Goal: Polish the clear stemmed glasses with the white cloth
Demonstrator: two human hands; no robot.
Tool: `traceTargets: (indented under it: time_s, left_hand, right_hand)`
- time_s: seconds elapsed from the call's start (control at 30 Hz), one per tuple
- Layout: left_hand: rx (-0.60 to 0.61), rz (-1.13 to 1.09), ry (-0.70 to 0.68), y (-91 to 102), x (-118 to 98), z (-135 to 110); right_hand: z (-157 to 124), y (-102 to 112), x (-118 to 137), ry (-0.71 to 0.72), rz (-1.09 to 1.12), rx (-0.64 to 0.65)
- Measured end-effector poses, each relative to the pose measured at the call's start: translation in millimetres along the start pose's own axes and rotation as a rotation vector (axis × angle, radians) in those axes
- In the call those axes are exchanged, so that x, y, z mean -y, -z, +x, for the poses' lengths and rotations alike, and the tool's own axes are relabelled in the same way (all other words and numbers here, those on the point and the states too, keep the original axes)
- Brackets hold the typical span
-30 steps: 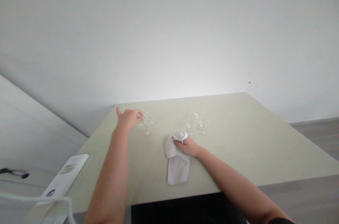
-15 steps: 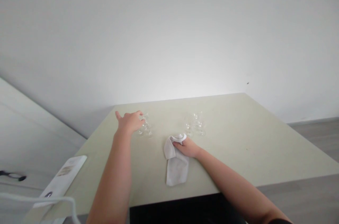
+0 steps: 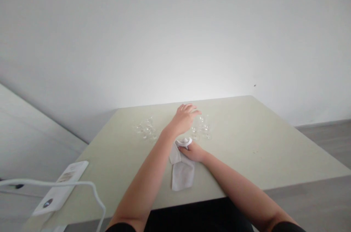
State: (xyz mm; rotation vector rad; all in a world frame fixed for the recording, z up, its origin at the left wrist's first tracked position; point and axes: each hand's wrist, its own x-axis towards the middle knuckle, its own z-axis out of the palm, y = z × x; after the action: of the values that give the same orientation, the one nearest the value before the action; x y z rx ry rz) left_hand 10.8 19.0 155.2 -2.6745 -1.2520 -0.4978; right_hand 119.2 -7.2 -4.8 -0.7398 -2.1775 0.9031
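Note:
My left hand [image 3: 184,118] reaches across the middle of the pale green table [image 3: 246,151], fingers spread, over a cluster of small clear glasses [image 3: 202,128] on the right; it holds nothing. My right hand [image 3: 194,151] rests on the table just below it, fingers closed on the top of a white cloth [image 3: 182,168] that trails toward the table's front edge. A second cluster of small clear glasses [image 3: 146,130] stands to the left with no hand near it.
A white flat device with a label [image 3: 61,187] lies at the table's front left corner, and a white cable [image 3: 55,184] loops over it. A white wall rises behind the table. Grey floor shows at the right.
My left hand let go of the left glasses and swung right to the right-hand glasses. The right hand and cloth stayed in place.

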Motion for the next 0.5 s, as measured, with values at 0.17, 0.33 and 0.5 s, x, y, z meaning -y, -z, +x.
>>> traceTargets:
  time_s: [0.17,0.33,0.5]
  left_hand:
    - [0.265,-0.009,-0.092,-34.3,-15,46]
    - [0.198,-0.008,-0.14,-37.6,-16,53]
    - [0.034,-0.026,-0.091,-13.8,-8,16]
  right_hand:
    - [3,4,7,0.103,0.13,0.001]
    - [3,4,7,0.094,0.142,-0.001]
    - [-5,7,16,0.109,0.225,0.245]
